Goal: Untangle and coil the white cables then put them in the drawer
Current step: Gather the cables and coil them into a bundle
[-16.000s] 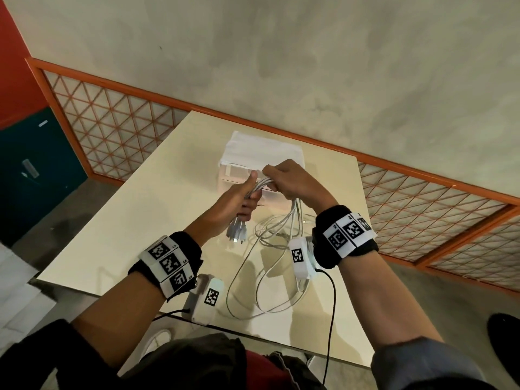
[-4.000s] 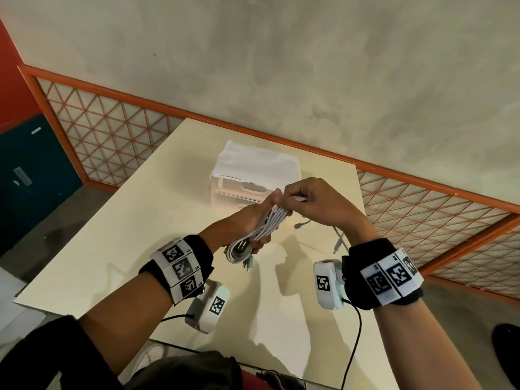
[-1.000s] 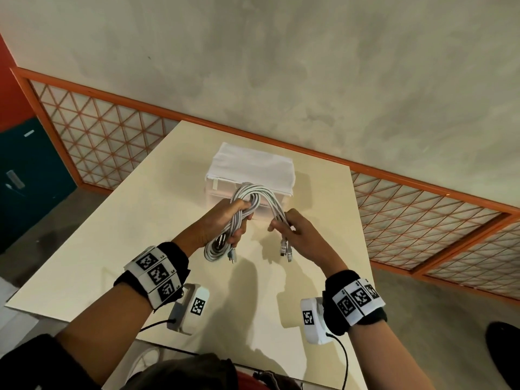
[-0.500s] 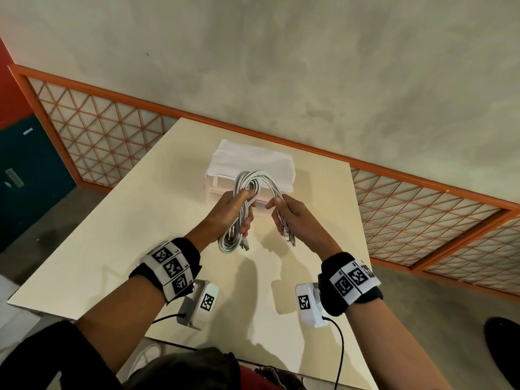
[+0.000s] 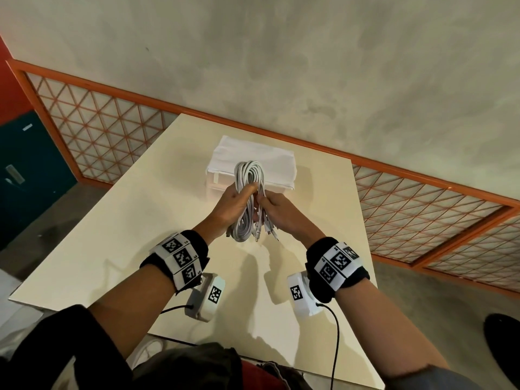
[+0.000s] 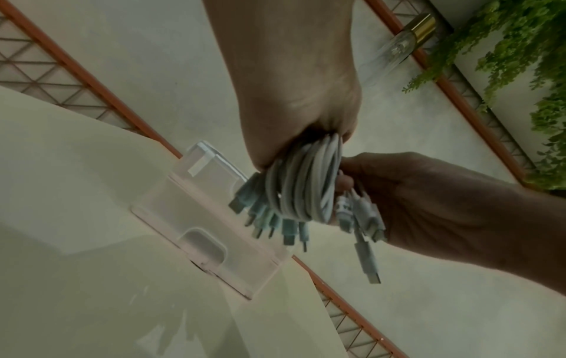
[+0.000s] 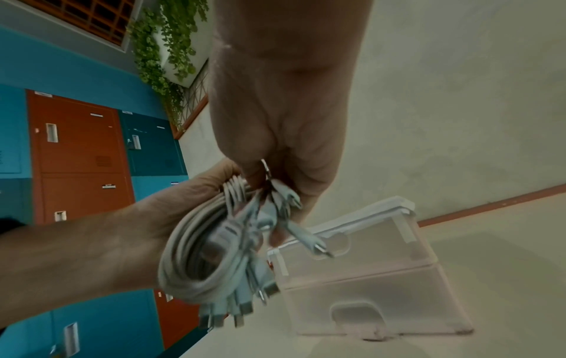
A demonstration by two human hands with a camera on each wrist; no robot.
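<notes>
A bundle of white cables (image 5: 247,192) is folded into a long coil, held upright above the table. My left hand (image 5: 236,204) grips the coil around its middle, and its lower loop (image 6: 303,186) and several plugs (image 6: 275,225) hang below the fist. My right hand (image 5: 274,209) pinches the loose cable ends against the coil, with their plugs (image 7: 294,218) dangling under it. Just behind both hands stands the translucent white drawer unit (image 5: 278,167), its drawers shut, with a recessed handle (image 7: 355,315) on the front.
The cream table (image 5: 118,237) carries only the drawer unit near its far edge. An orange lattice railing (image 5: 422,204) runs behind the table. Teal and orange lockers (image 7: 76,155) stand off to the left.
My right hand has come in from the right and now presses the loose plug ends against the coil. The arch of cable between the hands has closed into one bundle.
</notes>
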